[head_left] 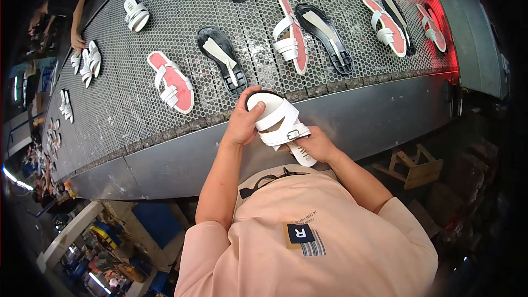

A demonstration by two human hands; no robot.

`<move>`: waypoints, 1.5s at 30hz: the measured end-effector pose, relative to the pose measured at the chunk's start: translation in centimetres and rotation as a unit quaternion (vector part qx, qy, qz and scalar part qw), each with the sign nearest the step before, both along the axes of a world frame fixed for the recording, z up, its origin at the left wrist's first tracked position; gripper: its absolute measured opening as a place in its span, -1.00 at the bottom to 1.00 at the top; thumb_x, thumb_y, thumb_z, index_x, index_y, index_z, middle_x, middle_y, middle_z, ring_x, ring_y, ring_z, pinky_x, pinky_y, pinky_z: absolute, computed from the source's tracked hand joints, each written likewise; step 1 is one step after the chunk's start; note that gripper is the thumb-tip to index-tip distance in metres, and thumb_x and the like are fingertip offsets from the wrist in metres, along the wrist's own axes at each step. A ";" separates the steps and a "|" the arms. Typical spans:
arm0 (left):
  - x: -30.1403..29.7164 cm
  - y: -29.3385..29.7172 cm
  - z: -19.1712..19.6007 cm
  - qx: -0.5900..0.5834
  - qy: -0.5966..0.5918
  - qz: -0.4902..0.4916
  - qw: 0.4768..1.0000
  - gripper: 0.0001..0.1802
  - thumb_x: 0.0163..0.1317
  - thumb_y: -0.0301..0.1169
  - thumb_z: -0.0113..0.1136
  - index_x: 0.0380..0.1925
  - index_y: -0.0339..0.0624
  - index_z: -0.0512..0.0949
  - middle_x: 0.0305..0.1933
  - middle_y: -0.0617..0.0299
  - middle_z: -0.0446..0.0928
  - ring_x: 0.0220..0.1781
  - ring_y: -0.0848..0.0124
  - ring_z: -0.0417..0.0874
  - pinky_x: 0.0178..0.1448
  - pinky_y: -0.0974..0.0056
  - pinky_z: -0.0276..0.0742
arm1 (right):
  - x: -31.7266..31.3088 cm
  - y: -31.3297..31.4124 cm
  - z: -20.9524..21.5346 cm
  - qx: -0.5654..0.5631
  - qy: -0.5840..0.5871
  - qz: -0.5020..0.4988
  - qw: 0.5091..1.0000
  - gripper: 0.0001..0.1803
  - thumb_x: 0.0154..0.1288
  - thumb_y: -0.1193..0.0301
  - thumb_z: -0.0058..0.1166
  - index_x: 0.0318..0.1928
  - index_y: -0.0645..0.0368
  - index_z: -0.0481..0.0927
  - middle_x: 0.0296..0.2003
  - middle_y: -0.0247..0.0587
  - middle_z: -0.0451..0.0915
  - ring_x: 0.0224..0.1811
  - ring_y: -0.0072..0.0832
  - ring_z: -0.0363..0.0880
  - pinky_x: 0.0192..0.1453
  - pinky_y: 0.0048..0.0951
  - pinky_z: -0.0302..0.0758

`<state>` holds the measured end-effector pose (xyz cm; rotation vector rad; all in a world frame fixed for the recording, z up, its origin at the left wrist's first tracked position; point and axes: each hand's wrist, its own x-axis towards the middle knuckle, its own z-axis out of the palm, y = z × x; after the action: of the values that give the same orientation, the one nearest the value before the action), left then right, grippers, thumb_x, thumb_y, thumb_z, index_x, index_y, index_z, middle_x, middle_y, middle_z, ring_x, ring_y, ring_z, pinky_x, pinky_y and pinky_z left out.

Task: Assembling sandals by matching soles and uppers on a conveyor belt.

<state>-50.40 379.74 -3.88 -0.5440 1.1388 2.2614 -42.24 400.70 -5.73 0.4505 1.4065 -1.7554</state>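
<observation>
Just off the near edge of the perforated conveyor [181,27], a white strappy sandal [278,118] with a small buckle is held between my two hands. My left hand [245,121] grips the toe end, its thumb pressed on the pale insole. Around the heel side, below the straps, my right hand [314,144] is closed on the same sandal. A black outsole [224,58] lies just beyond my left hand. To its left is a white-strapped upper with a pink underside [171,83]. Another such upper [291,38] lies beside a second black outsole [327,36].
More pink-bottomed uppers [386,27] and soles lie to the right, near a red-lit opening [440,16]. Finished white sandals [136,15] sit at the left. A co-worker's hand [77,41] touches sandals at the far left. A wooden stool [410,168] stands below the conveyor.
</observation>
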 end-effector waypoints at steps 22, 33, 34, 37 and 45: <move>1.2 2.7 1.2 -0.067 -0.039 0.060 0.995 -0.65 0.36 -0.42 0.08 0.12 -0.13 0.33 -0.16 0.19 0.55 -0.18 0.43 0.59 -0.06 0.27 0.56 | -0.8 2.0 0.3 0.038 0.069 0.067 0.995 -0.70 0.25 0.30 0.14 -0.08 0.20 0.63 -0.26 -0.25 0.68 -0.25 -0.57 0.56 -0.11 -0.42 0.50; -1.4 -0.5 4.9 -0.413 0.032 -0.294 0.861 -0.59 0.12 -0.42 0.31 -0.05 -0.38 0.53 -0.22 0.12 0.63 -0.24 0.46 0.63 -0.14 0.36 0.56 | -2.8 2.4 2.0 0.073 0.106 0.172 0.977 -0.68 0.23 0.28 0.17 -0.06 0.16 0.63 -0.28 -0.22 0.67 -0.27 -0.57 0.57 -0.12 -0.43 0.49; -1.2 -0.4 5.0 -0.437 0.039 -0.283 0.853 -0.58 0.09 -0.35 0.33 -0.07 -0.35 0.56 -0.26 0.13 0.65 -0.26 0.45 0.64 -0.14 0.35 0.55 | -2.7 2.5 1.5 0.059 0.113 0.172 0.977 -0.68 0.23 0.28 0.17 -0.06 0.16 0.63 -0.29 -0.22 0.67 -0.27 -0.56 0.57 -0.12 -0.43 0.49; -0.6 0.2 5.6 -0.418 0.026 -0.252 0.873 -0.70 0.12 -0.48 0.29 -0.16 -0.41 0.56 -0.27 0.14 0.63 -0.27 0.50 0.62 -0.17 0.39 0.55 | -2.4 2.9 0.8 0.042 0.118 0.170 0.977 -0.68 0.22 0.27 0.18 -0.08 0.17 0.64 -0.30 -0.21 0.67 -0.28 -0.56 0.57 -0.12 -0.44 0.49; 2.4 -1.1 1.6 -0.374 -0.008 -0.130 0.918 -0.67 0.11 -0.45 0.30 -0.14 -0.41 0.56 -0.26 0.16 0.63 -0.27 0.49 0.61 -0.16 0.37 0.55 | -3.5 4.6 2.0 0.093 0.075 0.228 0.966 -0.61 0.22 0.19 0.20 -0.16 0.31 0.63 -0.37 -0.17 0.66 -0.38 -0.55 0.58 -0.23 -0.46 0.51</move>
<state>-48.01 378.64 -2.29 -0.6389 1.9425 1.5389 -45.75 405.30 -3.75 0.0759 1.6365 -1.3114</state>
